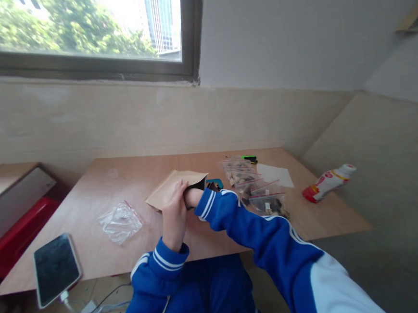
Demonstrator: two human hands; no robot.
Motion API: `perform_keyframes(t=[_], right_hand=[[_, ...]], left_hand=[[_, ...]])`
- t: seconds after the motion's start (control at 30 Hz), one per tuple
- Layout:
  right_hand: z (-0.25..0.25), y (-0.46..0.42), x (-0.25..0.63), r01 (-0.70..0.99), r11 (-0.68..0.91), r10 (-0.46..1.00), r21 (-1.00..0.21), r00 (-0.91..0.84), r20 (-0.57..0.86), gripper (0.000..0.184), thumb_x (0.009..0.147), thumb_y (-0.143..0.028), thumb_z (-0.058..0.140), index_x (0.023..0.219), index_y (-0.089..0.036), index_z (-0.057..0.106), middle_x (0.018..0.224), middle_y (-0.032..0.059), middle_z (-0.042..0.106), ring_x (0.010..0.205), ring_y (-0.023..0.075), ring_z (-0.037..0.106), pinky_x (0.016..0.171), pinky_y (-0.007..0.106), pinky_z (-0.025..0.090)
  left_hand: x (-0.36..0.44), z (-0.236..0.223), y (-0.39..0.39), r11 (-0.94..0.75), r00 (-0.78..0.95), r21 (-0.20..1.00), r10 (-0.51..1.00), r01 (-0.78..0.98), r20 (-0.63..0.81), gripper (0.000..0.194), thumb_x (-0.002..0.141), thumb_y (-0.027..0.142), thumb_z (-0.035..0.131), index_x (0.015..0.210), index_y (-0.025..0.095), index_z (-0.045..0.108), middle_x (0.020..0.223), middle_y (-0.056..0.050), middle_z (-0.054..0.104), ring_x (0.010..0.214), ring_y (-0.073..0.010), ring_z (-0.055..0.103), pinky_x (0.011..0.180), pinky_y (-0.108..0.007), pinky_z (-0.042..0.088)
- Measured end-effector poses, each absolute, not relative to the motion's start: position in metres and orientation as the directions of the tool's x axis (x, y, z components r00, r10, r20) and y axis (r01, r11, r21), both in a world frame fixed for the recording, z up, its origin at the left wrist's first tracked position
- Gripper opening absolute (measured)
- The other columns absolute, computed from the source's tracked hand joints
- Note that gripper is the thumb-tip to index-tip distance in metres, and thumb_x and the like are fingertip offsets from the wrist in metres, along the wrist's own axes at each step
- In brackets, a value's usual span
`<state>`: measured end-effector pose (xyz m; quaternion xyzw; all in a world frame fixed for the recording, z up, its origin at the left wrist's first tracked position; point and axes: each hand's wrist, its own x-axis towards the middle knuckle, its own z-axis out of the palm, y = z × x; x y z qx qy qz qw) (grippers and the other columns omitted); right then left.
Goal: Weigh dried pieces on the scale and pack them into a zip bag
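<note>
Head view; clock centred on the brown paper bag, 12 toward the window wall. Bag lies over the middle of the wooden table, its mouth facing about 4 o'clock and spread apart.

Left hand: comes in from between 6 and 7 o'clock, gripping the bag beside its mouth, fingers over the upper face. Right hand: comes in from 4 o'clock, its front part inside the mouth; fingers hidden, so whether they are wide, narrow or holding something cannot be told.

Near the right cuff, toward 3 o'clock: a teal item with dark brown pieces just beside it, partly covered by the sleeve. Further along 3 o'clock: overlapping clear zip bags with brown pieces; the nearest zip bag sits between 3 and 4, its pieces darker. White sheet beyond them at 3; green and black pens between 2 and 3. Red and white bottle well apart at 3, cap toward 2.

At 8 o'clock: a crumpled clear plastic bag; farther out, a tablet, screen dark, white cable plugged into its near end
</note>
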<state>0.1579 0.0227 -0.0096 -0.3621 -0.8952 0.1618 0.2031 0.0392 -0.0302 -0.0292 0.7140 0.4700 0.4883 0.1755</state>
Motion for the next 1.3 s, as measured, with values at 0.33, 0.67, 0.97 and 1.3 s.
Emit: perform_keyframes(t=[0.33,0.67,0.97,1.3], right_hand=[[-0.033,-0.013,0.136,0.736,0.579,0.668,0.352,-0.675,0.313,0.031,0.080,0.001,0.054,0.108,-0.008,0.063,0.104,0.0089,0.070,0.096,0.0182,0.068,0.082,0.027,0.063],[-0.013,0.012,0.122,0.741,0.666,0.704,0.090,-0.664,0.253,0.028,0.085,-0.007,0.049,0.103,-0.020,0.066,0.089,0.0017,0.071,0.085,0.0155,0.069,0.077,0.029,0.062],[0.031,-0.001,0.151,0.598,0.726,0.681,-0.339,-0.692,0.238,0.016,0.081,-0.002,0.055,0.083,-0.014,0.065,0.093,0.0056,0.067,0.087,0.0155,0.062,0.077,0.024,0.048],[0.046,0.006,0.175,0.213,0.549,0.788,-0.808,-0.455,0.415,0.007,0.085,-0.017,0.058,0.089,-0.016,0.064,0.099,0.0049,0.066,0.096,0.0152,0.061,0.085,0.028,0.047]], left_hand=[[0.031,-0.052,-0.043,-0.550,0.139,0.721,0.825,0.422,0.548,0.040,0.089,0.012,0.035,0.119,0.020,0.060,0.131,-0.006,0.057,0.125,-0.0187,0.049,0.110,-0.040,0.037],[0.013,-0.028,-0.031,-0.480,0.101,0.778,0.869,0.405,0.484,0.037,0.087,0.014,0.038,0.108,0.020,0.067,0.122,-0.005,0.064,0.116,-0.0190,0.057,0.104,-0.038,0.043],[-0.011,0.007,0.004,-0.304,0.048,0.891,0.951,0.338,0.306,0.028,0.078,0.023,0.050,0.092,0.020,0.074,0.100,-0.004,0.073,0.096,-0.0207,0.068,0.087,-0.033,0.053],[-0.015,0.016,0.015,-0.292,0.096,0.898,0.956,0.329,0.276,0.029,0.074,0.028,0.054,0.093,0.016,0.074,0.092,-0.006,0.074,0.088,-0.0225,0.069,0.081,-0.033,0.054]])
